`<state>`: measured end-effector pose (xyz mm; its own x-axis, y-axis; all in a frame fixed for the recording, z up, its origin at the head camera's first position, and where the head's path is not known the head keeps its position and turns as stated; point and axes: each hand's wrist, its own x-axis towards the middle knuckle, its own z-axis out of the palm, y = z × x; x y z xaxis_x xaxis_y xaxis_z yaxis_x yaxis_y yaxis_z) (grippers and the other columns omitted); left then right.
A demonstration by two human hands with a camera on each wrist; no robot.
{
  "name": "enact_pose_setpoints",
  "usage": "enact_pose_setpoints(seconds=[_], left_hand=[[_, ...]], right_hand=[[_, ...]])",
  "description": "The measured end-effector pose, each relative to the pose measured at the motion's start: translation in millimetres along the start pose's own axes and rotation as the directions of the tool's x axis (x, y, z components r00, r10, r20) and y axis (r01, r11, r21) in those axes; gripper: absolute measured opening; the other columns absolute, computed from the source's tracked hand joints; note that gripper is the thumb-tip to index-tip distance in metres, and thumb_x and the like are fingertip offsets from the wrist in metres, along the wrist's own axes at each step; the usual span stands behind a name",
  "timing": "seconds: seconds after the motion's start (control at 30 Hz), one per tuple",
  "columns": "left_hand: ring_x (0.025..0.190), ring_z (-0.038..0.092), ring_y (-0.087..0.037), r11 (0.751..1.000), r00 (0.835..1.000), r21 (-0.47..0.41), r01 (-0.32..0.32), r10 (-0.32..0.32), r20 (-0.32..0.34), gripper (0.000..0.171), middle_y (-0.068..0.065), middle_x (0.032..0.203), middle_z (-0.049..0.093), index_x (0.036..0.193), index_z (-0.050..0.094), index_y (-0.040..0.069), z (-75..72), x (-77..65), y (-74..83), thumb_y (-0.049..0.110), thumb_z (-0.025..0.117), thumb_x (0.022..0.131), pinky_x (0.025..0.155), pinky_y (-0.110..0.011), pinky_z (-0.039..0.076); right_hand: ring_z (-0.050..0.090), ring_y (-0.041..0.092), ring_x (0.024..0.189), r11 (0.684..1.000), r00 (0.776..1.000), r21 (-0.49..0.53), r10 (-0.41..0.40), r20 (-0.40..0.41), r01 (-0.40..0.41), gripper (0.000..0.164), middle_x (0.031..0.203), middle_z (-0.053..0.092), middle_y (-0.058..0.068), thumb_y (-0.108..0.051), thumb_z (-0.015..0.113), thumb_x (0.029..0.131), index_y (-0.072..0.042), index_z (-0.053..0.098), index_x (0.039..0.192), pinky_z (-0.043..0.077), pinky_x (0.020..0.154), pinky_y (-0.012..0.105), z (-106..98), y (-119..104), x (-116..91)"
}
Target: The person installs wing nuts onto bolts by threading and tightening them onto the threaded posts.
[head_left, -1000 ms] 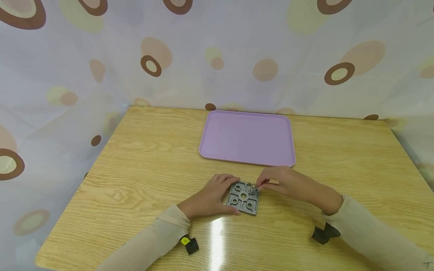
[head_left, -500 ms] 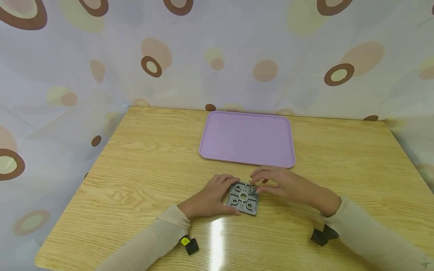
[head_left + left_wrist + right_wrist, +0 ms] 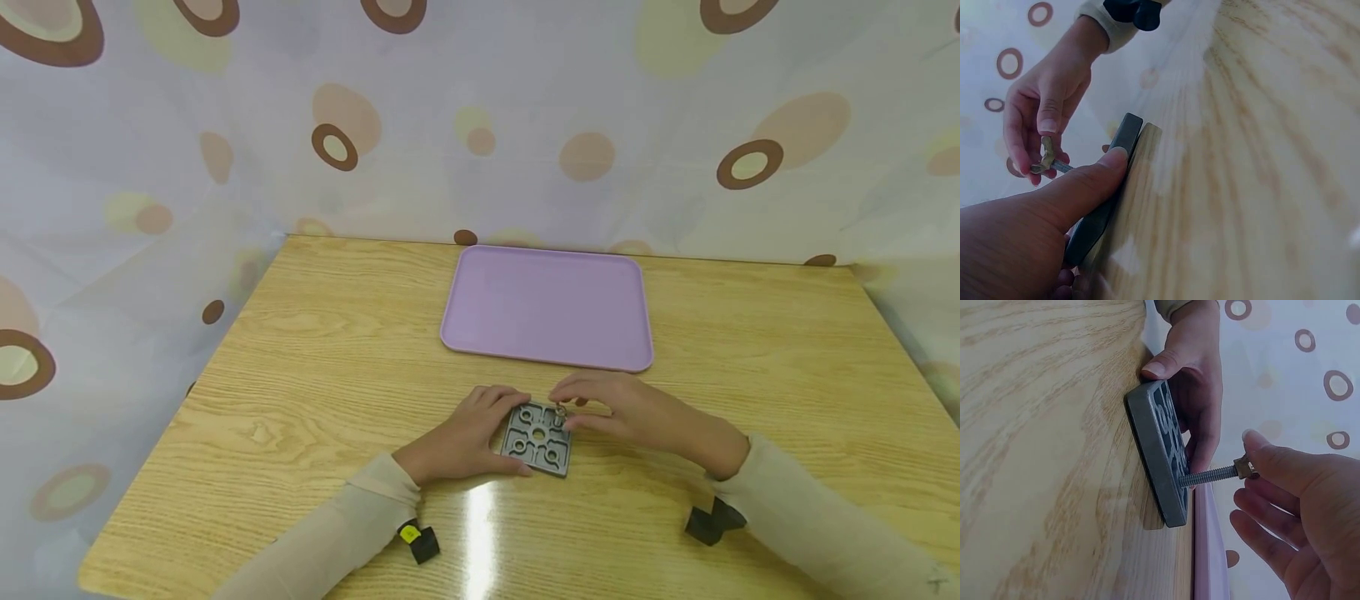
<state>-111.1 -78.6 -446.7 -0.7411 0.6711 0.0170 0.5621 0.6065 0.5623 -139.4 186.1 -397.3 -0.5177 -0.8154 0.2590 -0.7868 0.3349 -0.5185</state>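
A square grey metal plate (image 3: 537,457) with several ringed holes lies on the table. My left hand (image 3: 467,437) grips its left side, thumb at the near edge and fingers at the far edge. A wing bolt (image 3: 1211,477) stands upright in the plate's far right hole, its threaded shank mostly exposed above the plate. Its wings look brass-coloured in the left wrist view. My right hand (image 3: 633,412) holds those wings between thumb and fingers; the thumb (image 3: 1050,115) touches one wing. How deep the bolt's tip sits is hidden.
Behind the hands lies a lilac tray (image 3: 551,308) on the wooden table (image 3: 337,333). A patterned cloth (image 3: 525,108) hangs along the table's back and sides. Black wrist-worn devices (image 3: 424,546) sit under both sleeves.
My right hand has shifted slightly left, and its thumb and fingers have spread from a tight pinch around the bolt's wings. The wings appear turned. My left hand and the plate have stayed put.
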Motion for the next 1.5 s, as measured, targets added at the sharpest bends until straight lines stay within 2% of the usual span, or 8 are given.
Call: enact_pose_setpoints(seconds=[0.17,0.4,0.67,0.93,1.5], left_hand=[[0.123,0.029,-0.015,1.0,1.0,0.005,-0.005,0.005,-0.005,0.093,0.001,0.14,0.032,0.145,0.029,0.016,-0.1,0.1,0.1,0.065,0.063,0.073,0.102,-0.037,0.03],[0.124,0.029,-0.016,1.0,1.0,-0.001,-0.002,0.002,-0.003,0.094,0.0,0.14,0.033,0.145,0.028,0.016,-1.0,0.3,1.1,0.065,0.063,0.073,0.103,-0.038,0.029],[0.124,0.029,-0.015,1.0,1.0,0.004,0.009,-0.009,-0.001,0.094,0.001,0.141,0.032,0.146,0.028,0.018,0.4,1.1,-0.9,0.066,0.063,0.073,0.103,-0.036,0.029],[0.124,0.028,-0.015,1.0,1.0,-0.007,0.014,-0.014,0.002,0.094,0.001,0.142,0.031,0.146,0.028,0.018,-0.3,0.3,0.4,0.065,0.064,0.073,0.103,-0.036,0.029],[0.123,0.028,-0.014,1.0,1.0,-0.008,0.009,-0.009,0.002,0.092,0.002,0.142,0.031,0.145,0.028,0.018,-1.5,-0.3,1.7,0.063,0.065,0.074,0.102,-0.036,0.029]], right_hand=[[0.056,0.01,0.097,0.999,0.999,-0.019,0.036,0.005,-0.036,0.033,0.114,0.06,-0.004,-0.024,0.066,0.086,-0.009,0.062,0.116,0.05,0.076,0.031,-1.6,-2.4,-0.1],[0.056,0.01,0.099,0.999,1.0,-0.023,0.026,-0.004,-0.027,0.031,0.112,0.06,-0.005,-0.02,0.067,0.085,-0.009,0.063,0.114,0.049,0.079,0.03,-4.0,-3.6,-0.9],[0.059,0.013,0.099,0.996,0.995,-0.065,-0.071,-0.072,0.066,0.026,0.108,0.063,-0.002,-0.001,0.066,0.083,-0.006,0.066,0.108,0.048,0.084,0.027,-3.5,-0.2,-1.0],[0.06,0.014,0.096,0.987,0.98,-0.079,-0.152,-0.127,0.143,0.029,0.103,0.064,-0.001,0.007,0.067,0.078,-0.006,0.067,0.104,0.042,0.088,0.017,-4.4,-0.2,-0.2],[0.06,0.008,0.09,0.996,0.991,-0.034,-0.086,-0.1,0.083,0.023,0.099,0.064,-0.008,0.004,0.065,0.082,-0.012,0.067,0.099,0.046,0.08,0.018,-5.7,-0.6,-4.3]])
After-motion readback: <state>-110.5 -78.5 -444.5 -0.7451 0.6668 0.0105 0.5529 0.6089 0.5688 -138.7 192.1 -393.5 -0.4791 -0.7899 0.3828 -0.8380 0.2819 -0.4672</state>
